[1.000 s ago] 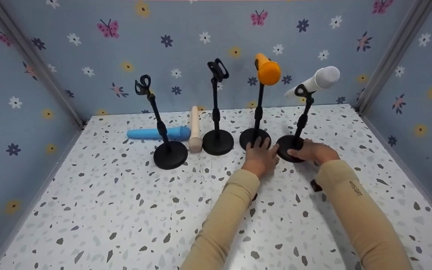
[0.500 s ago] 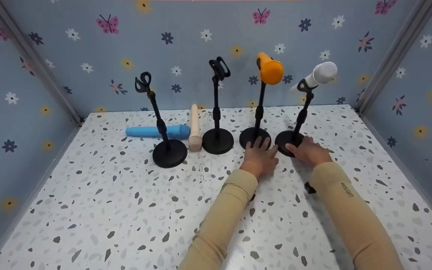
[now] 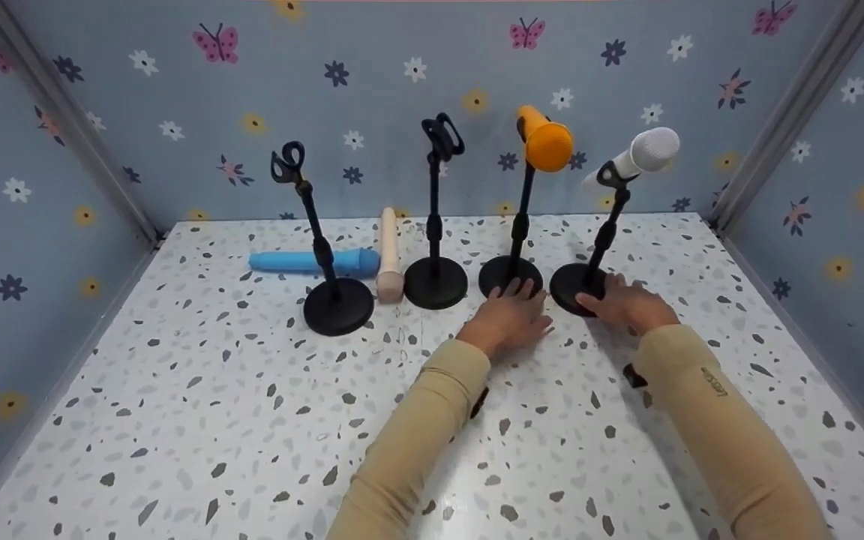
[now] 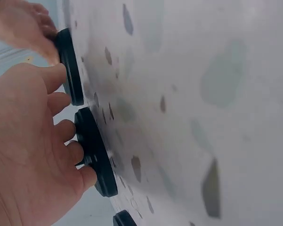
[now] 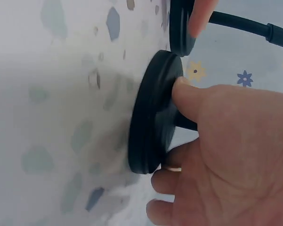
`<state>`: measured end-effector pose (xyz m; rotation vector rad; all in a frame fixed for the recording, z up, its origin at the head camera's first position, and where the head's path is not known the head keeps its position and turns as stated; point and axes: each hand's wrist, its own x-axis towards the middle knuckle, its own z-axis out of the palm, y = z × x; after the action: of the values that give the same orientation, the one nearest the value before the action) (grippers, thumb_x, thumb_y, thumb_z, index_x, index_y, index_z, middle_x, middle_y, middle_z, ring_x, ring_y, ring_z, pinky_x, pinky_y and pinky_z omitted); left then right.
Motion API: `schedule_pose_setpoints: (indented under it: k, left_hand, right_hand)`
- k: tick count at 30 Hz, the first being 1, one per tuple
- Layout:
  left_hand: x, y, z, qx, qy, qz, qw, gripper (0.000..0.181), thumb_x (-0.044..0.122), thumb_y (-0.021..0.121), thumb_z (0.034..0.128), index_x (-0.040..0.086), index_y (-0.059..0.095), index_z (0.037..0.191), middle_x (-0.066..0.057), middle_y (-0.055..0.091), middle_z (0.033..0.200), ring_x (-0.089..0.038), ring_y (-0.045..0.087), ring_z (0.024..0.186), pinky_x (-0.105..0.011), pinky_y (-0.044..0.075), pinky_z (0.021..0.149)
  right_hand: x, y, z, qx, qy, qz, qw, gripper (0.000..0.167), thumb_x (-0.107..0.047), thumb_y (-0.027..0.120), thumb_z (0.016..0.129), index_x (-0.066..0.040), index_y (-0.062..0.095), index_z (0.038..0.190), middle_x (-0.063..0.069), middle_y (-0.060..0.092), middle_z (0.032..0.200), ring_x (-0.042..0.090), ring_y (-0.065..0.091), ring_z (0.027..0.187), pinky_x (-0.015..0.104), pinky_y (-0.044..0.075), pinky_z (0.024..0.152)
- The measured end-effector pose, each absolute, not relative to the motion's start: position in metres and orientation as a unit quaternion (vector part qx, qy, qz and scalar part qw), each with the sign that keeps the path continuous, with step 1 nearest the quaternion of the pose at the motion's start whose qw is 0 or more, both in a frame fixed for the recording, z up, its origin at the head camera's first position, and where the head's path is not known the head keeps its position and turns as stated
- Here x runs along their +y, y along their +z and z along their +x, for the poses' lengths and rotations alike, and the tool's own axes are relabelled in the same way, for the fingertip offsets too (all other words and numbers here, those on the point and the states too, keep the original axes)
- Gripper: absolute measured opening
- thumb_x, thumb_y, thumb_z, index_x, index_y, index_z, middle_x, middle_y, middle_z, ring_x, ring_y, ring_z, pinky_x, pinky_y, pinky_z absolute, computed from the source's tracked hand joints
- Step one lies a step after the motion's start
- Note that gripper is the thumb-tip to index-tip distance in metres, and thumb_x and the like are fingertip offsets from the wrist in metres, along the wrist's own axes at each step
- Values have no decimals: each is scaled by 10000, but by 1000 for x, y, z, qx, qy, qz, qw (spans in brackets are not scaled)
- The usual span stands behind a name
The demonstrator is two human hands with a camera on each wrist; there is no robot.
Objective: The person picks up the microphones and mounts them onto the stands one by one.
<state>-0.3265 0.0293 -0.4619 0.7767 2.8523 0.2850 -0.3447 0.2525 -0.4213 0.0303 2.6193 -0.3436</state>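
Note:
My left hand lies with spread fingers at the front of the round black base of a microphone stand, whose clip holds an orange microphone. In the left wrist view, its fingertips meet that base. The right hand grips the base of the rightmost microphone stand, thumb on top and fingers around its right side. This stand leans a little and carries a white microphone. Seen from the right wrist, the base stands close to the neighbouring one.
Two further stands, a middle one and a left one, have bare clips. Between them a beige microphone lies on the speckled table, beside a blue microphone lying behind the left stand. Patterned panels enclose the back and sides.
The right hand has slid the white microphone's stand slightly back and left, closer to the orange one's stand. My left hand has drawn back slightly toward the left.

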Motion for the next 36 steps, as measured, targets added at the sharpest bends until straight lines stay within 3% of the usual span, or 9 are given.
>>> schedule_pose_setpoints:
  k: [9,13,17,21,23,25,28,30,36]
  left_hand:
    - [-41,-455,-300,942,158,289,58,580,415,345,1108,137,279,1612,-136,163,1671,-319,89,1544,-514,110,1231]
    - [-80,-446,-285,943,168,284,36,591,420,356,1107,131,260,1614,-142,156,1667,-317,80,1543,-521,105,1229]
    - [-116,-438,-273,935,194,297,-14,574,392,416,1100,89,335,1581,-150,231,1639,-331,168,1526,-531,165,1216]
    - [-151,-433,-263,930,216,289,-67,512,334,505,1080,67,461,1515,-128,362,1587,-316,311,1482,-528,288,1174]
    - [-166,-432,-260,933,224,264,-94,449,303,556,1061,70,561,1445,-126,505,1502,-308,495,1369,-508,413,1100]
    - [-180,-433,-257,941,226,222,-118,327,284,601,1039,62,702,1257,-123,684,1269,-294,667,1106,-473,534,934]
    - [-198,-437,-258,955,215,148,-143,268,305,660,1000,73,744,895,-83,708,860,-260,640,730,-432,538,680]
    - [-209,-443,-261,963,202,100,-147,356,348,685,979,61,683,768,-92,645,735,-281,605,654,-450,511,610]
    - [-235,-462,-275,966,243,32,-85,635,466,630,993,-110,543,1245,-284,595,1170,-431,592,1088,-573,493,923]
  right_hand:
    - [228,-384,-321,933,-56,-138,327,928,-726,375,984,-105,136,1631,250,154,1644,487,169,1483,665,189,1155]
    - [205,-375,-313,922,-65,-233,303,842,-670,417,1006,-136,217,1625,174,249,1640,406,253,1487,608,216,1176]
    - [182,-374,-310,918,-65,-293,258,763,-587,460,1034,-153,243,1622,182,434,1546,347,508,1343,553,347,1131]
    - [160,-377,-310,914,-73,-323,234,726,-520,505,1043,-219,205,1631,179,364,1586,345,556,1292,525,374,1121]
    - [151,-378,-310,916,-72,-330,217,720,-488,515,1049,-220,192,1635,184,276,1623,381,494,1347,536,352,1135]
    - [141,-380,-311,922,-57,-335,186,716,-441,539,1051,-187,209,1634,207,271,1617,418,446,1376,550,348,1134]
    - [125,-384,-312,933,-21,-333,134,702,-382,588,1039,-131,273,1614,224,377,1566,440,433,1381,569,395,1093]
    - [114,-387,-312,938,0,-333,102,685,-337,636,1018,-114,329,1588,215,458,1517,434,496,1331,563,451,1043]
    - [79,-394,-313,933,22,-345,97,708,-294,657,1007,-119,311,1600,114,385,1587,389,456,1381,538,446,1058]
